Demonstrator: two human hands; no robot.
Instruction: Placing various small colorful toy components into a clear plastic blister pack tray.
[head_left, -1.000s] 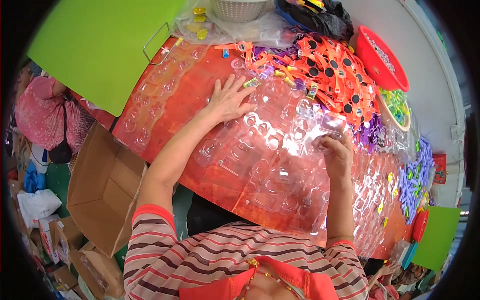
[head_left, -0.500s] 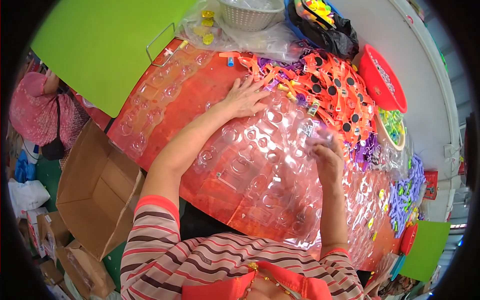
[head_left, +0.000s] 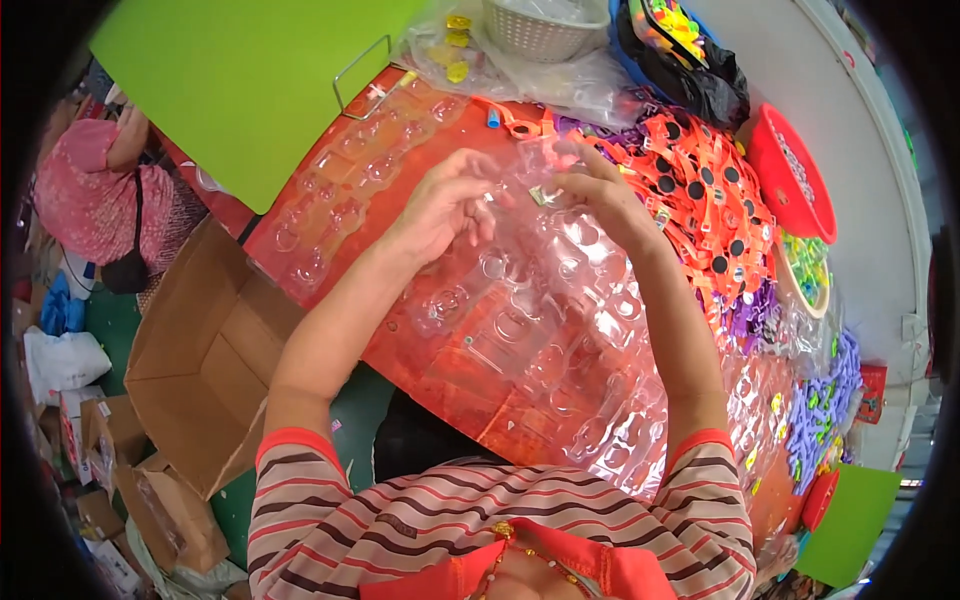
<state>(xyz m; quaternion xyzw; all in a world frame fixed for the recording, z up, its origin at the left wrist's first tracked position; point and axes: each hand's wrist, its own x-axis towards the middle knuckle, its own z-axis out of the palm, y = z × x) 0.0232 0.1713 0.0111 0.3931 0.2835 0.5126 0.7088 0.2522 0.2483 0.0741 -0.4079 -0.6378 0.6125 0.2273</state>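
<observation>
A hazy, see-through plastic piece (head_left: 532, 172) is up between my hands over the red table; motion blurs its outline, so its exact shape is unclear. My left hand (head_left: 447, 205) has its fingers curled in at the left side of this piece. On the other side, my right hand (head_left: 607, 200) is bent over it with thumb and fingers closed on its edge. Beneath and in front of both hands, clear moulded blister sheets (head_left: 520, 325) cover the tabletop. Just beyond the right hand lies a heap of orange straps with black discs (head_left: 705, 185).
A red bowl (head_left: 790, 175) and a grey basket (head_left: 545, 30) stand along the back. Lilac parts (head_left: 825, 400) are piled at the right. A green board (head_left: 230, 90) juts over the far left edge. Below, an open cardboard box (head_left: 205, 350) stands near a person in pink (head_left: 95, 200).
My left hand has lifted off the blister sheets and curled its fingers. My right hand has moved left and away from me with the clear plastic piece, bringing it to the left hand.
</observation>
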